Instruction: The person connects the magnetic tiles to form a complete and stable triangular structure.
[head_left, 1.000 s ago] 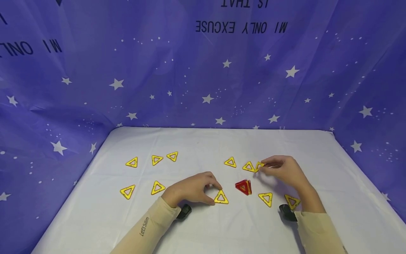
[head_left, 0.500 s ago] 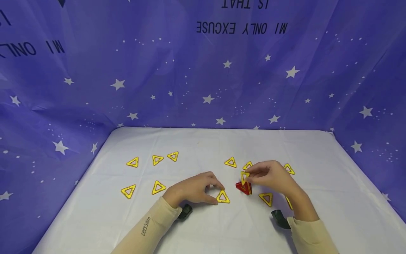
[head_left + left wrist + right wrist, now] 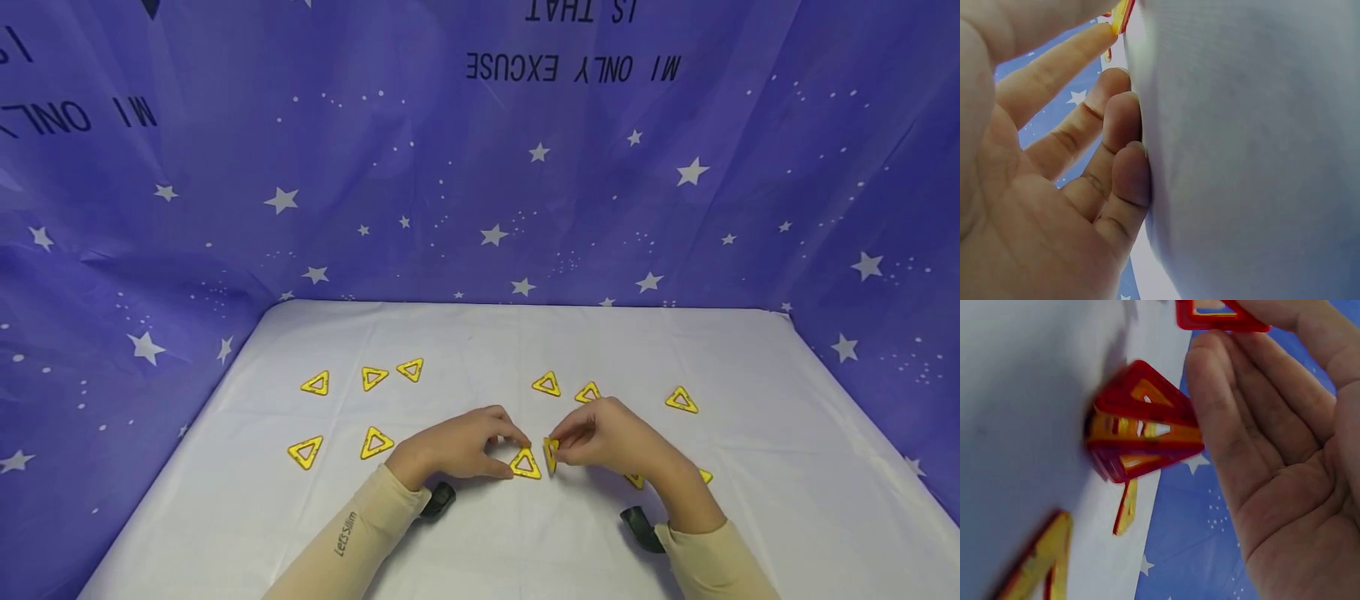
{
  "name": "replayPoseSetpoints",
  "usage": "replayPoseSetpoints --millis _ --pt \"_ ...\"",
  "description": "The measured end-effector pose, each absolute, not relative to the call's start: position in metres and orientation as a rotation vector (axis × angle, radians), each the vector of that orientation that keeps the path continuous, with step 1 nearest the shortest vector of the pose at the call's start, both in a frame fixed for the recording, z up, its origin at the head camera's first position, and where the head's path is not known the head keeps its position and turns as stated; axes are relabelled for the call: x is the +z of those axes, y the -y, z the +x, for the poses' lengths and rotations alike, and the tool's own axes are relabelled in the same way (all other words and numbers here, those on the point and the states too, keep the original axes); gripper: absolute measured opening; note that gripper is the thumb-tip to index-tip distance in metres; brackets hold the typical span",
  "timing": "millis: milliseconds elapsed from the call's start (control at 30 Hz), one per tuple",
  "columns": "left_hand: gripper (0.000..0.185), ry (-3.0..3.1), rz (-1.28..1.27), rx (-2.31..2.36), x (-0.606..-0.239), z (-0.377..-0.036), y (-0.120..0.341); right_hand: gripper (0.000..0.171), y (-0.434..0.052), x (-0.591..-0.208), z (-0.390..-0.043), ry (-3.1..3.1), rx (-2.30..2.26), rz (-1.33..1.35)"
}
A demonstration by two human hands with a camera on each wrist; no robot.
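Purple star-printed backdrop (image 3: 480, 167) behind a white-covered table (image 3: 465, 333). Head view: near the middle, left hand (image 3: 465, 446) pinching a yellow triangle (image 3: 527, 475) between thumb and forefinger; just to its right, right hand (image 3: 611, 437) gripping a tilted second triangle (image 3: 548, 458) by thumb and fingertips. Far left, three loose triangles (image 3: 382, 377); nearer left, two more (image 3: 377, 452). Far right, another three (image 3: 684, 409); nearer right, two partly hidden pieces (image 3: 637, 482) about the right forearm. Left wrist view: red-edged yellow corner at the fingertips, remaining fingers loosely bent beside the white cloth. Right wrist view: red rim between thumb and fingers; beside the hand, a blurred red-and-orange triangular form (image 3: 1147, 412), contact unclear.
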State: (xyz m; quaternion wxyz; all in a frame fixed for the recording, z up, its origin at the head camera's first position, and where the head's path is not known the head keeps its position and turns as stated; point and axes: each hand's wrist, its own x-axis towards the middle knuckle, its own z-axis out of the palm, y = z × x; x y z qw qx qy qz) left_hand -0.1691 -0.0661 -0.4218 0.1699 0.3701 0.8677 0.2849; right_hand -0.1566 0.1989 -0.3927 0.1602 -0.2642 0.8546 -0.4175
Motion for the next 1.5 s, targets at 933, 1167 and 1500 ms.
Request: replayPoseSetpoints --millis 933,1167,1500 --pt "0.035 -2.494 1.06 0.81 -0.421 -0.169 0.065 0.025 -0.175 -0.405 -0.154 -2.432 -1.1 -0.815" --pt "0.036 -2.5 1.071 0.796 -0.422 -0.17 0.064 0.029 -0.176 -0.409 -0.155 -2.46 -1.102 -0.802" --pt "0.038 -2.5 0.992 0.88 -0.405 -0.171 0.095 0.029 -0.174 -0.411 -0.154 -2.518 -1.044 -0.772"
